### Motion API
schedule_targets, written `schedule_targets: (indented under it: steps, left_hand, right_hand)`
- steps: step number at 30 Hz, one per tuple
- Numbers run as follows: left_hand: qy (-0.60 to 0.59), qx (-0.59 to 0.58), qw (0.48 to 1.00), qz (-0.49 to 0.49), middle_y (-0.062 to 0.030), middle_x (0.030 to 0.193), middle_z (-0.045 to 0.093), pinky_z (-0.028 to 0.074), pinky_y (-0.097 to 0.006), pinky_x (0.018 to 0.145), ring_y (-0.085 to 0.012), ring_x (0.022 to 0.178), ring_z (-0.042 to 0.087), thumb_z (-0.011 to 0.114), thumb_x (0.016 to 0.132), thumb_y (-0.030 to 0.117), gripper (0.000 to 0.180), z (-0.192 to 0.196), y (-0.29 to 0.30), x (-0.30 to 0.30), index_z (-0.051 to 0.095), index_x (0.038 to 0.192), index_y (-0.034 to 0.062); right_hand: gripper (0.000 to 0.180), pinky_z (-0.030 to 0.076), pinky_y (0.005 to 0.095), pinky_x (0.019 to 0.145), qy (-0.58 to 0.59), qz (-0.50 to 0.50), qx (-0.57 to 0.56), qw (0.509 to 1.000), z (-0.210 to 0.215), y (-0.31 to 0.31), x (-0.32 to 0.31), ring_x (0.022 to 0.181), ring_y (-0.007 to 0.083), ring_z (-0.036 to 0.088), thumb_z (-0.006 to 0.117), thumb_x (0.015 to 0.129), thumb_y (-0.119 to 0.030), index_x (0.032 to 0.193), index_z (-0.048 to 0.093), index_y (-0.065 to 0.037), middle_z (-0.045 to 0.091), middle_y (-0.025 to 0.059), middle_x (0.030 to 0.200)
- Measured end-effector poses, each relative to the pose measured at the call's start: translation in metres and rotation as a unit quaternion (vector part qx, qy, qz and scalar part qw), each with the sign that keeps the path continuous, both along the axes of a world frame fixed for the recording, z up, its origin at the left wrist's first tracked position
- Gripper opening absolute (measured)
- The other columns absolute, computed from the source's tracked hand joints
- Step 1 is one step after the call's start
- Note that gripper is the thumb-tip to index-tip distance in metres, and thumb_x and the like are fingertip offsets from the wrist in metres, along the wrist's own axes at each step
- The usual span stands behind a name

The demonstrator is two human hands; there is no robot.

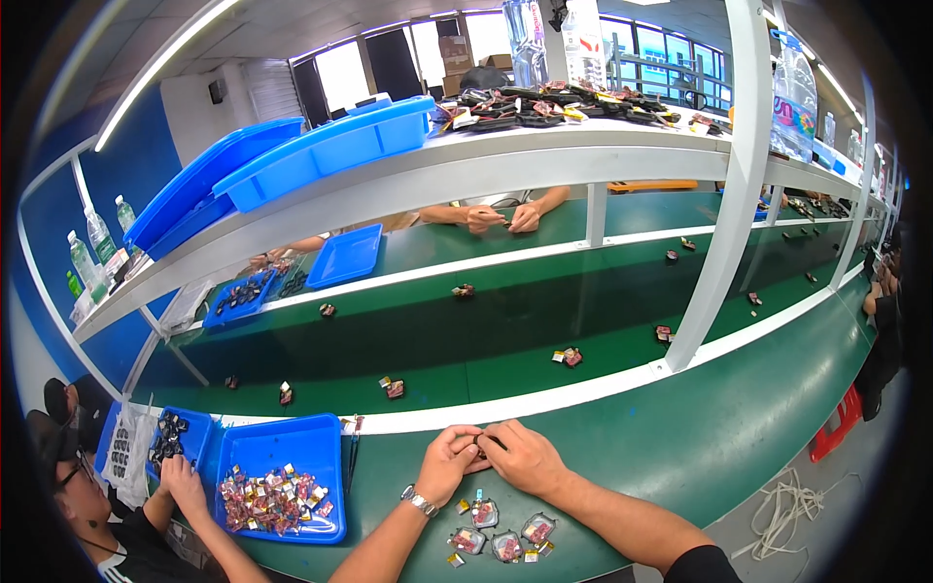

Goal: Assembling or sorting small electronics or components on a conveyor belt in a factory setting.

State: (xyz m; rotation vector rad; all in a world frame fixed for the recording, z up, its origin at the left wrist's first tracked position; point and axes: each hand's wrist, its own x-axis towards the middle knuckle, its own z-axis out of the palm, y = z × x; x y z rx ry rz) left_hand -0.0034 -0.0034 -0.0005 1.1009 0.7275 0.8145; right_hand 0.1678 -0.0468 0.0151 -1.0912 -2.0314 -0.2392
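My left hand, with a metal watch on its wrist, and my right hand meet over the green bench. Both are closed, fingertips together around a small black part. Most of that part is hidden by the fingers, so its exact kind does not show. Just below the hands lie several small open housings with reddish circuit boards and silvery, yellow-taped cells beside or on them. Left of my left forearm stands a blue tray holding a heap of similar boards and cells.
Beyond the white rail, a dark green conveyor belt carries scattered boards. A white post rises at right, supporting a shelf with black parts and bottles. A co-worker's hand reaches by another blue tray; another person's hands work across the belt.
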Motion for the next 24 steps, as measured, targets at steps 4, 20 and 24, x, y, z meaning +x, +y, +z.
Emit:
schedule_targets:
  steps: [4,20,24]
  left_hand:
    - [0.007,-0.003,1.000,0.004,-0.0140,0.112,0.062,0.056,-0.034,0.088,-0.0210,0.100,0.064,0.047,0.096,-0.003,0.023,0.0020,-0.0008,0.0008,0.046,0.118,-0.0014]
    - [-0.001,-0.005,1.000,-0.001,-0.0148,0.110,0.062,0.058,-0.037,0.087,-0.0226,0.099,0.065,0.047,0.094,-0.005,0.022,0.0013,0.0006,0.0020,0.046,0.116,-0.0010]
    - [0.008,-0.011,1.000,0.012,-0.0140,0.107,0.063,0.058,-0.036,0.086,-0.0221,0.097,0.066,0.045,0.094,-0.007,0.021,0.0034,-0.0009,-0.0018,0.046,0.113,-0.0009]
  right_hand:
    - [0.017,0.054,0.0304,0.068,-0.028,0.006,0.001,1.000,-0.0047,0.0007,-0.0005,0.088,0.0212,0.059,0.062,0.074,-0.009,0.090,0.059,-0.002,0.057,0.0073,0.095]
    - [0.018,0.054,0.0318,0.069,0.051,-0.003,-0.021,0.998,-0.0032,-0.0011,0.0033,0.089,0.0219,0.060,0.068,0.074,-0.006,0.093,0.065,-0.005,0.060,0.0057,0.098]
    - [0.026,0.054,0.0309,0.070,0.077,0.005,-0.038,0.996,-0.0039,-0.0001,0.0015,0.090,0.0215,0.058,0.066,0.072,-0.004,0.097,0.063,-0.003,0.055,0.0064,0.096]
